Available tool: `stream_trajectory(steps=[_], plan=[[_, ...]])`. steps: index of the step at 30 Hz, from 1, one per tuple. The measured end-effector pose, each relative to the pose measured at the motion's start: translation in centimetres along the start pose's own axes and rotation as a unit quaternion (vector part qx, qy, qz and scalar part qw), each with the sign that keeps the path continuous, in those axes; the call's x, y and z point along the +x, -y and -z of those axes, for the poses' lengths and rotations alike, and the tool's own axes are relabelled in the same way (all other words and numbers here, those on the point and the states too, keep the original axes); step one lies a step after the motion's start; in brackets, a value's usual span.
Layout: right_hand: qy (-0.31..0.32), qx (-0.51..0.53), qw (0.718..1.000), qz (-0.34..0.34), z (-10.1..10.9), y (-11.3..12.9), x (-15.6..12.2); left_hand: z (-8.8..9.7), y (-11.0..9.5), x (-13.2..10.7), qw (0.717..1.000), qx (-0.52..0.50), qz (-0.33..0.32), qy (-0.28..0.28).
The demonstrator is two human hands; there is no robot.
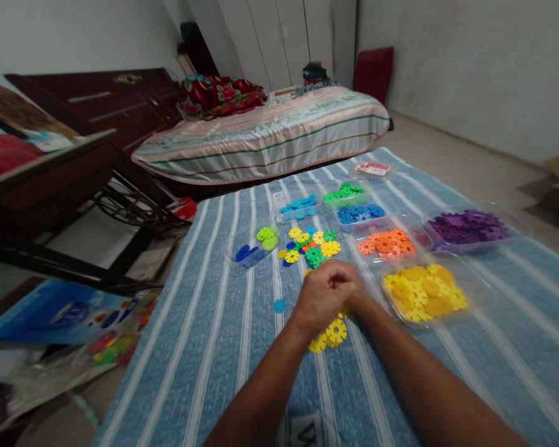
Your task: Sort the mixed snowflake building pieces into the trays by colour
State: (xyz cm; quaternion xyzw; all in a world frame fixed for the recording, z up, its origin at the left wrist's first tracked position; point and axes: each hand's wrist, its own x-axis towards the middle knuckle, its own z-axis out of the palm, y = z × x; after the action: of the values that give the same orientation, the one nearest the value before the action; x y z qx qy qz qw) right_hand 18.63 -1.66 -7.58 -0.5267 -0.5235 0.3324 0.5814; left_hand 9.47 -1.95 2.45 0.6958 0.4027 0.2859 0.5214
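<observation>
My left hand and my right hand meet over the striped cloth, fingers curled inward and pressed together. Whatever they hold is hidden behind the knuckles. Yellow flower-shaped plastic discs lie on the cloth just below them, and bits of yellow show at their edges. Beyond the hands is a loose pile of mixed discs in yellow, green, blue and orange. A single light-blue disc rests to the left. To the right stands a clear tub of yellow discs, close to my right forearm.
Clear tubs hold orange discs, purple discs, blue discs, green discs and light-blue discs. At left, another tub has dark-blue discs and lime discs. A bed stands behind the table.
</observation>
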Motion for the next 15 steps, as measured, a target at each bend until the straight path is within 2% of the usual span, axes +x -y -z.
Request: stream_trajectory(steps=[4, 7, 10, 15], plan=[[0.011, -0.003, 0.999, -0.042, -0.3, 0.0, 0.7, 3.6, 3.3, -1.2, 0.991, 0.086, 0.075, -0.069], [0.012, 0.003, 0.997, -0.076, -0.5, 0.2, 0.8, 5.3, 5.1, -2.6, 0.975, 0.18, 0.091, -0.095], [0.019, 0.013, 0.996, -0.087, -0.5, 0.4, 0.6, 5.3, 5.8, -3.6, 0.954, 0.268, 0.097, -0.09], [0.021, 0.009, 0.995, -0.092, -0.5, 0.1, 0.5, 4.2, 5.5, -4.1, 0.921, 0.371, 0.104, -0.057]])
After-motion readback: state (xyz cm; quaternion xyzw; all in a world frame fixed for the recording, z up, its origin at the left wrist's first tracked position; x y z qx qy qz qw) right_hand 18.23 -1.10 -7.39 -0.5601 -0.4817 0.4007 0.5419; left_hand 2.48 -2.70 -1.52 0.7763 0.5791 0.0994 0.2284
